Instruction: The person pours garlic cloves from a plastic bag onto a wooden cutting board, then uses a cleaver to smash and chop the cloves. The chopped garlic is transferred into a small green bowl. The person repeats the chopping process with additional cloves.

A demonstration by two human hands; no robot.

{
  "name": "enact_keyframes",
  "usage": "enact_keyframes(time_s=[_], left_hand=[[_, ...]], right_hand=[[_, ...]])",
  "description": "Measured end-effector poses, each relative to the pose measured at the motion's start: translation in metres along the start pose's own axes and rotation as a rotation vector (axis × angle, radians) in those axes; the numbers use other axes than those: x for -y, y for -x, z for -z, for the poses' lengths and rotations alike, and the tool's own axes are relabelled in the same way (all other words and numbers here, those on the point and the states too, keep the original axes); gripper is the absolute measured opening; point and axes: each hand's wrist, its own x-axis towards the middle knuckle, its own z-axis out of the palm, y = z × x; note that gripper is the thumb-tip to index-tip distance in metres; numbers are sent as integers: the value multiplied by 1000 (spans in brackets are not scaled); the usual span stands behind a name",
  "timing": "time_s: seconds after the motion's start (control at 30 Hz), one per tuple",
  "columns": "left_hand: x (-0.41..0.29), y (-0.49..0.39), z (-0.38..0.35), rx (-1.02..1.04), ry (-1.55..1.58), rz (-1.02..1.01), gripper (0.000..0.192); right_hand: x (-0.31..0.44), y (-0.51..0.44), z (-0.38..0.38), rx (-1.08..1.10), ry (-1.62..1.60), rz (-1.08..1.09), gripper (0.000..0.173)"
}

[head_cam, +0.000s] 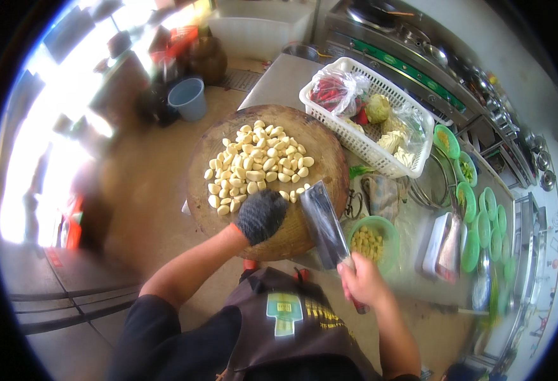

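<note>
A wide pile of peeled garlic cloves [255, 159] lies on a round wooden chopping block [326, 143]. At the pile's near edge is my left hand [262, 216], in a dark knitted glove, with its fingers curled down on the block; whether anything is under them is hidden. Bare, my right hand [362, 281] grips the handle of a Chinese cleaver [321, 224]. The blade slants up and left over the block's right edge, its far end beside a few cloves. To the right of the blade, a green bowl [388, 228] holds pale yellow pieces.
A white plastic basket [369, 157] with bagged red peppers and cabbage-like vegetables stands beyond the block on the right. Farther right are several green bowls [469, 250] and a white tray [433, 243] with a fish [449, 247]. A blue-grey bucket [188, 100] sits on the floor at the upper left.
</note>
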Motion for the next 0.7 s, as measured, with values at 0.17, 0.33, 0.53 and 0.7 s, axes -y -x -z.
enact_keyframes(time_s=[0.17, 0.33, 0.53, 0.7], left_hand=[[-17, 1, -6, -232, 105, 199, 32], [-10, -12, -6, -181, 110, 237, 25], [-12, 21, -4, -158, 305, -20, 24], [-16, 22, -10, -166, 340, -21, 21]], right_hand=[[6, 11, -1, -67, 83, 20, 24], [6, 21, 2, -66, 128, 9, 25], [6, 31, -4, -59, 185, 60, 23], [24, 31, -7, -65, 346, 90, 21]])
